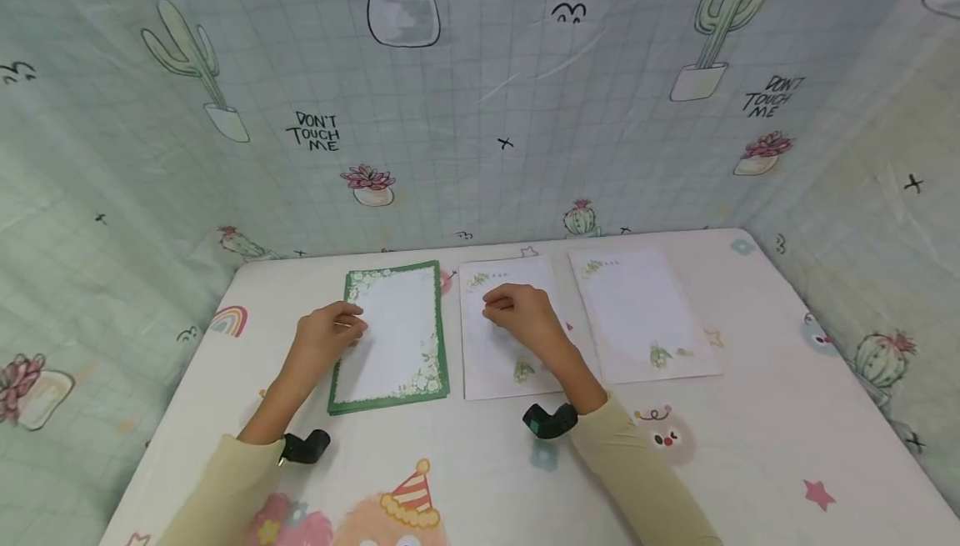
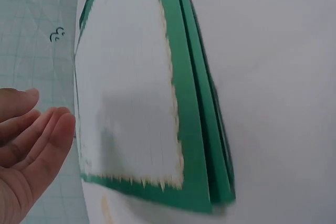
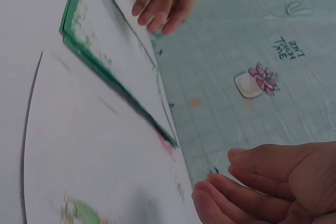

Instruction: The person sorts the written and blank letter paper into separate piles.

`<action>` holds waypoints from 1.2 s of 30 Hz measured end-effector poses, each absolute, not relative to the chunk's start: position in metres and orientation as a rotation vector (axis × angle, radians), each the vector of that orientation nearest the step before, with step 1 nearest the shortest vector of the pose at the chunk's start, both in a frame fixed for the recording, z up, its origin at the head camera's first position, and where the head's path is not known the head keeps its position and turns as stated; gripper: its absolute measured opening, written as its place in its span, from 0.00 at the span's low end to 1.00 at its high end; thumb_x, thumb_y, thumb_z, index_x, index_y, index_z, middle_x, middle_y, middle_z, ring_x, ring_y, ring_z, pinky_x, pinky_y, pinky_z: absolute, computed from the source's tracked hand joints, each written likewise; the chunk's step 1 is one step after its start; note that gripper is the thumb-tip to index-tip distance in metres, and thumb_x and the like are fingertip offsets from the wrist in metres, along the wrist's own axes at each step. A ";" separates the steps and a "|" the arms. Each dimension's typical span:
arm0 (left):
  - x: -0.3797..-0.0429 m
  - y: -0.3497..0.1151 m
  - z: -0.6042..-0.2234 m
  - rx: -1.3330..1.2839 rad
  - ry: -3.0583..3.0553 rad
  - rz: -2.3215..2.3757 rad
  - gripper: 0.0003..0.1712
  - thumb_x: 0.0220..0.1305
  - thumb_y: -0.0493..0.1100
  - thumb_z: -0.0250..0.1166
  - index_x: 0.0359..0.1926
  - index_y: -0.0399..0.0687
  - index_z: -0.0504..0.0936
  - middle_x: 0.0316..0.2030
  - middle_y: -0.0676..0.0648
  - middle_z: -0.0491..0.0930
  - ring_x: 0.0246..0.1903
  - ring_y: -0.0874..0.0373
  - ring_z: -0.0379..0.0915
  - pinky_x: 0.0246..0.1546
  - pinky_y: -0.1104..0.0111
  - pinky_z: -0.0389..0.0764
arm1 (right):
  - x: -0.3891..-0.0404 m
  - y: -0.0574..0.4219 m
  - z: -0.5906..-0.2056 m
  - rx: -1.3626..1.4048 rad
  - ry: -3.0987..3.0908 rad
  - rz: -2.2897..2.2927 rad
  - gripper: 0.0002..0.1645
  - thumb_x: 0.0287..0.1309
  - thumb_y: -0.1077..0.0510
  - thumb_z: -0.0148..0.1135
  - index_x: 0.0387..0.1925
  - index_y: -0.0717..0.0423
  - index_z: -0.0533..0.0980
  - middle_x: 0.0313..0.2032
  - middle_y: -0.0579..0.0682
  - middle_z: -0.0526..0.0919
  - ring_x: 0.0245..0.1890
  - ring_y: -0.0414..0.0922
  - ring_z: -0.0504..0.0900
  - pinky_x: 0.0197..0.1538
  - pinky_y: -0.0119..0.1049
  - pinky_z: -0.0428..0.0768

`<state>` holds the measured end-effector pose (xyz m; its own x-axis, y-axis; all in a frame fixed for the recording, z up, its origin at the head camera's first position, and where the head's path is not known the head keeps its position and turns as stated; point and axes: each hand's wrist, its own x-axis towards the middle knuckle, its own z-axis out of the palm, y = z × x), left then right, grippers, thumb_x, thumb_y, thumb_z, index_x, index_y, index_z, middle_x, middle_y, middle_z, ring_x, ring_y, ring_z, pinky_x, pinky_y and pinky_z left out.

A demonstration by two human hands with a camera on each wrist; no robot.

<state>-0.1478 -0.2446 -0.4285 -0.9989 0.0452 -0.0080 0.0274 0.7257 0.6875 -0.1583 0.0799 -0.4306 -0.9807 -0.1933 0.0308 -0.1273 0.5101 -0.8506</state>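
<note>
A stack of green-bordered floral paper (image 1: pixel 393 333) lies at the left on the table, its sheets slightly fanned at one edge in the left wrist view. My left hand (image 1: pixel 327 333) hangs over its left side, fingers loosely bent and holding nothing. In the left wrist view, the thumb and fingers (image 2: pixel 58 135) are apart. The middle stack of pale paper with small green plant prints (image 1: pixel 491 363) lies just right of it. Above that stack is my right hand (image 1: pixel 525 317), fingers relaxed and empty, as the right wrist view shows with its fingers (image 3: pixel 252 198) parted from the thumb.
Another pale sheet with plant prints (image 1: pixel 637 313) lies at the right. The white table cover (image 1: pixel 772 413) carries printed cartoon figures. A curtain with cactus prints (image 1: pixel 465 96) hangs behind the table's far edge and along its sides. Dark cameras are strapped at both wrists.
</note>
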 end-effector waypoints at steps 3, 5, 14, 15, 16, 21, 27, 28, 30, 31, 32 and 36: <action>-0.146 -0.227 -0.428 0.129 2.865 1.254 0.17 0.72 0.34 0.63 0.57 0.28 0.79 0.45 0.33 0.84 0.44 0.42 0.86 0.42 0.60 0.88 | -0.160 0.100 -0.433 -0.274 2.719 -1.464 0.15 0.64 0.59 0.69 0.50 0.61 0.84 0.42 0.52 0.89 0.42 0.47 0.88 0.42 0.39 0.86; -0.146 -0.214 -0.429 0.151 2.828 1.333 0.16 0.72 0.34 0.63 0.57 0.29 0.79 0.46 0.33 0.84 0.44 0.42 0.85 0.43 0.58 0.88 | -0.161 0.112 -0.435 -0.271 2.748 -1.447 0.15 0.65 0.59 0.69 0.50 0.62 0.84 0.43 0.54 0.89 0.44 0.49 0.88 0.44 0.40 0.86; -0.141 -0.169 -0.442 0.149 2.658 1.477 0.18 0.68 0.34 0.67 0.57 0.33 0.80 0.44 0.40 0.86 0.41 0.49 0.87 0.44 0.61 0.88 | -0.152 0.155 -0.442 -0.154 2.797 -1.360 0.17 0.66 0.59 0.68 0.54 0.62 0.82 0.48 0.56 0.87 0.49 0.53 0.85 0.44 0.43 0.86; -0.141 -0.165 -0.443 0.153 2.652 1.488 0.18 0.68 0.34 0.67 0.57 0.33 0.80 0.44 0.40 0.86 0.41 0.50 0.87 0.43 0.62 0.88 | -0.151 0.159 -0.442 -0.147 2.804 -1.346 0.17 0.66 0.59 0.67 0.54 0.61 0.82 0.49 0.56 0.87 0.50 0.53 0.85 0.44 0.43 0.86; -0.141 -0.161 -0.445 0.161 2.638 1.508 0.18 0.68 0.34 0.67 0.57 0.33 0.80 0.45 0.40 0.86 0.42 0.49 0.87 0.43 0.62 0.88 | -0.150 0.162 -0.442 -0.135 2.805 -1.340 0.18 0.66 0.59 0.67 0.55 0.61 0.81 0.49 0.56 0.87 0.49 0.53 0.85 0.44 0.43 0.86; -0.141 -0.140 -0.448 0.212 2.520 1.580 0.22 0.68 0.34 0.67 0.61 0.33 0.77 0.52 0.38 0.82 0.48 0.46 0.84 0.44 0.63 0.88 | -0.147 0.174 -0.446 -0.055 2.765 -1.355 0.21 0.67 0.59 0.66 0.59 0.61 0.78 0.52 0.58 0.85 0.49 0.53 0.86 0.46 0.44 0.85; -0.138 -0.123 -0.449 0.227 2.600 1.507 0.25 0.68 0.37 0.68 0.64 0.38 0.76 0.59 0.39 0.78 0.52 0.48 0.82 0.46 0.60 0.86 | -0.147 0.176 -0.452 -0.040 2.739 -1.366 0.24 0.66 0.59 0.66 0.61 0.61 0.77 0.54 0.59 0.84 0.55 0.56 0.83 0.48 0.46 0.84; -0.138 -0.122 -0.450 0.233 2.619 1.493 0.25 0.69 0.38 0.68 0.64 0.38 0.76 0.59 0.39 0.78 0.53 0.48 0.81 0.47 0.60 0.86 | -0.147 0.175 -0.453 -0.033 2.742 -1.358 0.24 0.66 0.59 0.66 0.62 0.61 0.76 0.54 0.59 0.84 0.55 0.56 0.83 0.49 0.46 0.84; -0.136 -0.120 -0.451 0.250 2.634 1.484 0.24 0.69 0.38 0.67 0.64 0.38 0.76 0.59 0.39 0.78 0.54 0.47 0.80 0.47 0.59 0.86 | -0.146 0.174 -0.453 -0.017 2.750 -1.341 0.25 0.65 0.60 0.67 0.62 0.62 0.76 0.54 0.60 0.84 0.55 0.57 0.83 0.49 0.47 0.84; -0.135 -0.119 -0.451 0.256 2.634 1.484 0.24 0.70 0.38 0.67 0.63 0.38 0.76 0.59 0.39 0.78 0.55 0.47 0.79 0.48 0.59 0.86 | -0.146 0.174 -0.453 -0.008 2.753 -1.332 0.25 0.65 0.60 0.67 0.62 0.62 0.76 0.54 0.60 0.84 0.55 0.57 0.83 0.50 0.47 0.84; -0.134 -0.119 -0.452 0.264 2.635 1.483 0.23 0.70 0.38 0.67 0.63 0.38 0.75 0.59 0.39 0.78 0.55 0.46 0.79 0.48 0.59 0.86 | -0.146 0.174 -0.453 0.005 2.758 -1.319 0.25 0.65 0.60 0.67 0.62 0.62 0.76 0.54 0.60 0.84 0.55 0.57 0.83 0.49 0.47 0.84; -0.133 -0.117 -0.453 0.258 2.652 1.491 0.23 0.70 0.38 0.66 0.63 0.37 0.75 0.59 0.39 0.79 0.54 0.47 0.79 0.48 0.58 0.86 | -0.146 0.173 -0.454 0.008 2.769 -1.297 0.25 0.65 0.60 0.67 0.62 0.63 0.76 0.53 0.61 0.84 0.55 0.58 0.82 0.48 0.47 0.84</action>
